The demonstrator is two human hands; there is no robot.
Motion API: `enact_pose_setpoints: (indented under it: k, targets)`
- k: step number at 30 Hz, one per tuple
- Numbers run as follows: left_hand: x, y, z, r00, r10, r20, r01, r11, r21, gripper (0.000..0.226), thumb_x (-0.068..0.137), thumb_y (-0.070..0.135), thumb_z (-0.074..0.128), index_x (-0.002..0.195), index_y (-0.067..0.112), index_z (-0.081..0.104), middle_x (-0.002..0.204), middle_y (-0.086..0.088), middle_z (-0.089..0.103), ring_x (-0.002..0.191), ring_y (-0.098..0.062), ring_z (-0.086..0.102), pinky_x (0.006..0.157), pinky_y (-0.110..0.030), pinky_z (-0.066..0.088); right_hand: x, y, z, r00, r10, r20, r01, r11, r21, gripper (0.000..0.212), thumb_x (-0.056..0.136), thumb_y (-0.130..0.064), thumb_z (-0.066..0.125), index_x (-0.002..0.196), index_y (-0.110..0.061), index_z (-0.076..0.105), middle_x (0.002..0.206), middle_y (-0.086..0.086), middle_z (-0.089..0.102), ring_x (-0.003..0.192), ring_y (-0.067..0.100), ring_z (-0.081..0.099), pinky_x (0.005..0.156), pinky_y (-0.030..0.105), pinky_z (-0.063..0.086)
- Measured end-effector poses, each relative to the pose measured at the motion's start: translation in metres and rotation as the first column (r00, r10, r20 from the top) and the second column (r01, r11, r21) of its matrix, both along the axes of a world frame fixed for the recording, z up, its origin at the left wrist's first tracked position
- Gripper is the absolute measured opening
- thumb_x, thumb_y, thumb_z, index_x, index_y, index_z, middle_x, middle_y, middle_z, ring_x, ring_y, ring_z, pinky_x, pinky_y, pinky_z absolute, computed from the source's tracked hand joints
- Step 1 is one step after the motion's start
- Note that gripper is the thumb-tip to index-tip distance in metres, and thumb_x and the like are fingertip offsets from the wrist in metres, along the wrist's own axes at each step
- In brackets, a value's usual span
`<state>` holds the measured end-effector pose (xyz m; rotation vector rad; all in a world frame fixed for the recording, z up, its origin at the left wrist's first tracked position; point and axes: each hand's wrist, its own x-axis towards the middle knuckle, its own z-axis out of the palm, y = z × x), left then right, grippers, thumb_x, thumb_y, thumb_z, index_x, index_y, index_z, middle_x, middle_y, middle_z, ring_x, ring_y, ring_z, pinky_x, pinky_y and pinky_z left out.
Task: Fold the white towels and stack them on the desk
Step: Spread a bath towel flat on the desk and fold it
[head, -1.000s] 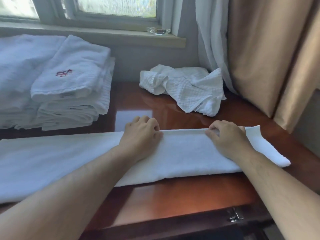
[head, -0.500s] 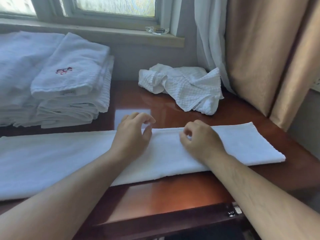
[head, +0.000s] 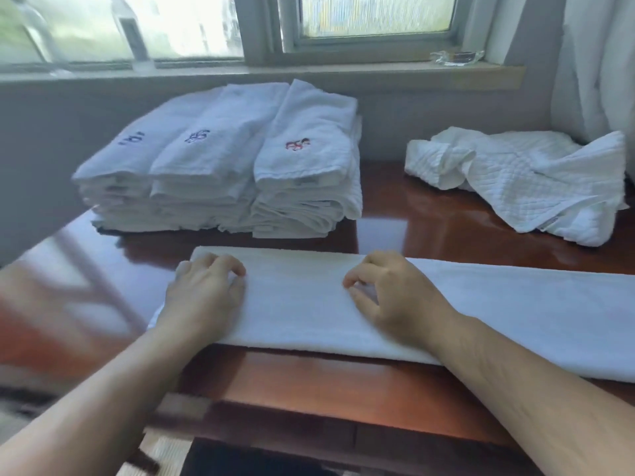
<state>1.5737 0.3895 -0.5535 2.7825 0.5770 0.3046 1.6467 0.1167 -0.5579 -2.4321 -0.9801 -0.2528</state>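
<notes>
White terry towel point(head: 446, 304), folded into a long strip, lies flat across the near part of the glossy red-brown bench point(head: 395, 235), running from about 9 o'clock out past the frame edge at 3 o'clock. Both hands sit on top of it. Left hand point(head: 202, 297) is at the strip's left end, palm down, fingers curled over the far edge; whether it actually grips the cloth, can't tell. Right hand point(head: 395, 297) is near mid-strip, thumb and forefinger curled toward each other just above the cloth, looks like a pinch on a small bit of fabric but not certain. Gap of bare towel between the two hands; most of the strip's length lies at 3 o'clock of the right hand. Stack of folded towels point(head: 240, 173) at 11 o'clock behind the left hand, three piles side by side, small embroidered marks on the top ones, not touching the strip. Crumpled waffle-weave towel point(head: 522, 180) at 1 o'clock, well apart from the stack, near a curtain point(head: 591, 80). Window sill point(head: 343, 73) at 12 o'clock with a clear glass dish point(head: 457, 57) on it.
</notes>
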Motion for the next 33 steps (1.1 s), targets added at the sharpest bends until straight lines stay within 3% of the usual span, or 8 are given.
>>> enact_pose_setpoints:
  k: [7, 15, 18, 23, 27, 29, 31, 33]
  targets:
    - [0.01, 0.011, 0.014, 0.942, 0.139, -0.304, -0.164, 0.985, -0.059, 0.06, 0.1, 0.049, 0.044, 0.149, 0.017, 0.031, 0.147, -0.016, 0.039, 0.134, -0.04, 0.033, 0.112, -0.049, 0.033, -0.004, 0.002, -0.004, 1.0, 0.003, -0.006, -0.003, 1.0, 0.011, 0.022, 0.098, -0.017, 0.061, 0.113, -0.024, 0.075, 0.106, -0.008, 0.06, 0.105, 0.019, 0.052, 0.099, 0.034, 0.042]
    - [0.009, 0.018, 0.035, 0.981, 0.108, -0.16, -0.147, 0.955, -0.259, 0.087, 0.078, 0.034, 0.081, 0.15, 0.017, 0.034, 0.141, -0.01, 0.051, 0.128, -0.029, 0.049, 0.09, -0.031, 0.04, -0.006, 0.001, -0.005, 1.0, 0.003, 0.001, -0.003, 1.0, -0.001, 0.022, 0.097, -0.018, 0.061, 0.112, -0.027, 0.074, 0.105, -0.013, 0.059, 0.103, 0.012, 0.049, 0.098, 0.031, 0.041]
    - [0.003, 0.03, 0.043, 0.967, 0.156, -0.2, -0.227, 0.881, -0.414, 0.088, 0.075, 0.045, 0.078, 0.146, 0.015, 0.036, 0.11, 0.003, 0.054, 0.101, -0.02, 0.055, 0.074, -0.026, 0.041, -0.006, 0.0, -0.006, 1.0, 0.0, -0.006, 0.0, 1.0, 0.016, 0.021, 0.096, -0.019, 0.062, 0.109, -0.03, 0.074, 0.1, -0.02, 0.056, 0.1, 0.01, 0.049, 0.096, 0.031, 0.042]
    - [-0.013, 0.05, 0.054, 0.949, 0.174, -0.265, -0.288, 0.823, -0.49, 0.115, 0.058, 0.07, 0.065, 0.149, 0.013, 0.026, 0.111, 0.003, 0.052, 0.1, -0.021, 0.06, 0.091, -0.045, 0.056, -0.005, 0.002, -0.006, 1.0, -0.01, -0.015, 0.01, 1.0, 0.019, 0.02, 0.094, -0.021, 0.062, 0.104, -0.035, 0.072, 0.097, -0.027, 0.053, 0.098, 0.005, 0.047, 0.094, 0.028, 0.041]
    - [-0.018, 0.054, 0.042, 0.99, 0.132, -0.058, -0.126, 0.596, -0.793, 0.096, 0.08, 0.025, 0.078, 0.155, 0.04, 0.021, 0.123, -0.006, 0.06, 0.094, -0.025, 0.073, 0.079, -0.042, 0.062, -0.005, 0.002, -0.005, 0.999, -0.023, -0.029, 0.023, 0.999, 0.022, 0.019, 0.093, -0.022, 0.063, 0.102, -0.036, 0.071, 0.097, -0.027, 0.054, 0.098, 0.004, 0.047, 0.093, 0.027, 0.039]
    - [-0.019, 0.053, 0.045, 0.991, 0.109, 0.072, 0.013, 0.467, -0.884, 0.085, 0.085, 0.007, 0.07, 0.148, 0.046, 0.029, 0.109, -0.01, 0.07, 0.081, -0.023, 0.074, 0.066, -0.036, 0.06, -0.003, 0.002, -0.003, 0.997, -0.028, -0.069, 0.028, 1.0, 0.004, 0.017, 0.094, -0.025, 0.062, 0.101, -0.039, 0.07, 0.099, -0.026, 0.055, 0.099, 0.003, 0.047, 0.092, 0.024, 0.038]
    - [-0.019, 0.043, 0.057, 0.988, 0.013, 0.156, 0.137, 0.413, -0.9, 0.079, 0.084, 0.005, 0.063, 0.143, 0.048, 0.034, 0.091, -0.01, 0.069, 0.076, -0.024, 0.069, 0.065, -0.035, 0.057, -0.002, 0.004, 0.002, 0.989, -0.047, -0.138, 0.045, 0.999, -0.022, 0.013, 0.093, -0.029, 0.062, 0.095, -0.04, 0.069, 0.097, -0.024, 0.057, 0.098, 0.001, 0.049, 0.088, 0.02, 0.038]
    - [-0.016, 0.026, 0.072, 0.97, -0.115, 0.213, 0.242, 0.42, -0.875, 0.078, 0.078, 0.012, 0.063, 0.143, 0.049, 0.038, 0.102, -0.012, 0.064, 0.087, -0.026, 0.066, 0.079, -0.042, 0.057, 0.0, 0.005, 0.009, 0.969, -0.069, -0.239, 0.071, 0.997, 0.001, 0.015, 0.093, -0.034, 0.063, 0.08, -0.036, 0.068, 0.085, -0.019, 0.063, 0.085, -0.001, 0.056, 0.075, 0.015, 0.041]
